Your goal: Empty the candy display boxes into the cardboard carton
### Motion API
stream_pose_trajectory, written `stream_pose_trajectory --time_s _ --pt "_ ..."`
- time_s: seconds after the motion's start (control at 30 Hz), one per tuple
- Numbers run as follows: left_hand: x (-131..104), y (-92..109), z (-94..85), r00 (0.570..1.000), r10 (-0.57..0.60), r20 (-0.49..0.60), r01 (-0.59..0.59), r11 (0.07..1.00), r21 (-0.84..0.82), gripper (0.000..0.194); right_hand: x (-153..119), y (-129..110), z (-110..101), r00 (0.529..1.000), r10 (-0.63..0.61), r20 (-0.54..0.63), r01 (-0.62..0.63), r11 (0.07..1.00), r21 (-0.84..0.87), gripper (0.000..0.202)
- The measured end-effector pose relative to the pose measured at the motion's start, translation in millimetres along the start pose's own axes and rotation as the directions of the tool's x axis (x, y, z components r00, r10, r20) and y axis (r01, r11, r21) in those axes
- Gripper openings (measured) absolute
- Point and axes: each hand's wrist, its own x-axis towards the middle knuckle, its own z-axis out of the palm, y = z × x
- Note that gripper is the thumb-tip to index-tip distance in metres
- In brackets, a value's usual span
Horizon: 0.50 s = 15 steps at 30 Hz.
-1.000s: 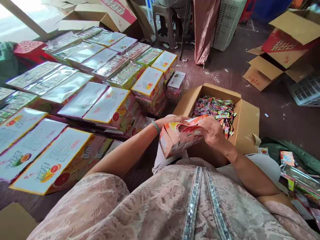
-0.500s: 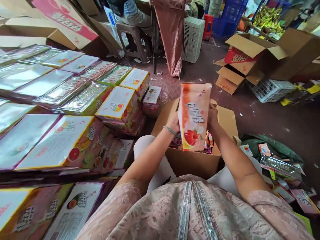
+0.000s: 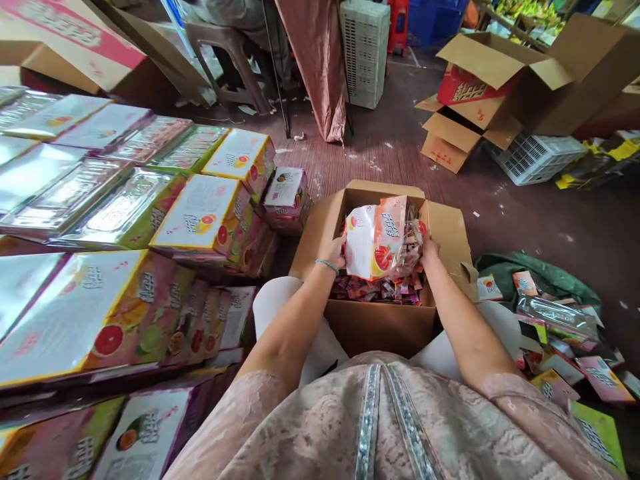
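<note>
A white and orange fruit-printed box [image 3: 361,241] is tipped over an open cardboard carton [image 3: 383,327] between my knees. My left hand [image 3: 336,252] is closed on the box's left end. Crinkled clear plastic [image 3: 411,245] and small packets show at its right side. There my right hand [image 3: 430,249] is closed on the right edge, its fingertips partly hidden. Many small colourful sachets [image 3: 380,291] lie loose inside the carton, below the box.
Rows of fruit-printed boxes [image 3: 197,207] stand stacked on the left. At right, a green sack [image 3: 560,280] holds flattened packaging. Open cartons [image 3: 480,80] and a grey plastic crate [image 3: 540,159] stand beyond. A seated person's legs [image 3: 250,40] show behind a stool [image 3: 225,63].
The box has gone from upright to tipped, lower and nearer the carton's inside. Clear plastic and packets now show at its right. Both hands have moved down slightly, and the view has tilted downward.
</note>
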Motion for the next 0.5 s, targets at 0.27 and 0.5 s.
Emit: stream_pose_trajectory --time_s 0.27,0.5 --pt "-22 23 -10.2 0.978 0.091 0.189 -0.081 0.995 -0.062 0.015 -43 -9 14 0.999 0.02 0.036 -0.023 0.996 0.081 0.051" --pt "-65 37 -17.0 0.968 0.038 0.247 -0.027 0.998 -0.048 0.014 -62 -54 0 0.973 -0.089 0.211 0.074 0.994 0.075 0.054"
